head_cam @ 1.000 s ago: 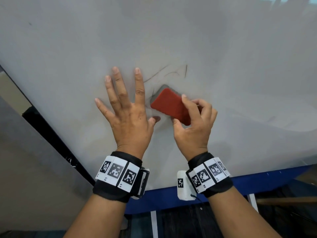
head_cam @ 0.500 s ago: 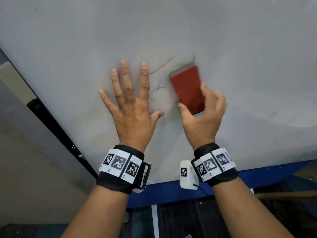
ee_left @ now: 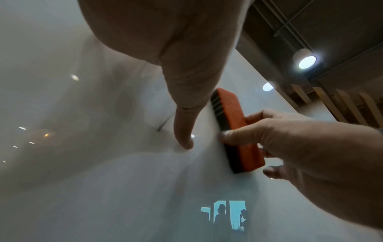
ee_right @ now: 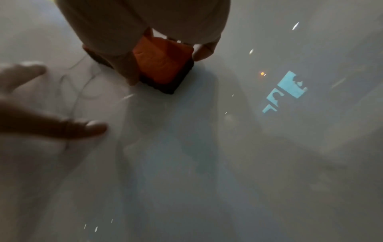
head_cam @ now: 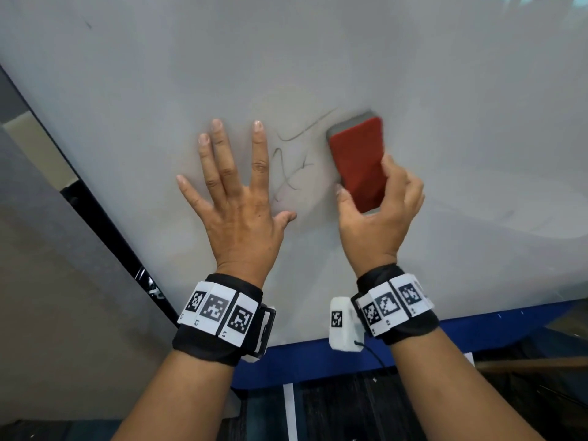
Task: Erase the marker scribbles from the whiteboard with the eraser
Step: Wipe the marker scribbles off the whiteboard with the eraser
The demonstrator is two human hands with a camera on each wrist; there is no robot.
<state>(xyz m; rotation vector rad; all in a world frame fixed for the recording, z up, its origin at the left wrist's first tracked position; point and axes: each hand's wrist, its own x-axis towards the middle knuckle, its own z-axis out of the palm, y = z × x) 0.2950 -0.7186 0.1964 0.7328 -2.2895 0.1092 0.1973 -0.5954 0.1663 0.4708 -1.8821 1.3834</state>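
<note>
A red-backed eraser [head_cam: 358,162] with a dark felt base lies flat against the whiteboard [head_cam: 318,52]. My right hand [head_cam: 378,214] grips its lower half, thumb on the left edge and fingers on the right. Thin dark marker scribbles [head_cam: 291,163] remain on the board just left of the eraser, between my two hands. My left hand [head_cam: 235,198] presses flat on the board with fingers spread. The left wrist view shows the eraser [ee_left: 234,131] edge-on with the right hand's fingers [ee_left: 259,135] round it. In the right wrist view the eraser [ee_right: 163,65] sits under my curled fingers, faint scribbles [ee_right: 82,85] to its left.
The board's black left edge [head_cam: 105,224] runs diagonally down, with a grey wall [head_cam: 47,313] beyond it. A blue ledge [head_cam: 318,358] borders the board's bottom. A small dark mark [head_cam: 88,25] sits at the board's upper left. Glare and window reflections [ee_left: 228,217] show on the surface.
My right hand has swept the eraser up and to the right, turning it upright; marks at the upper right of the scribble are gone. The left hand stays pressed on the board.
</note>
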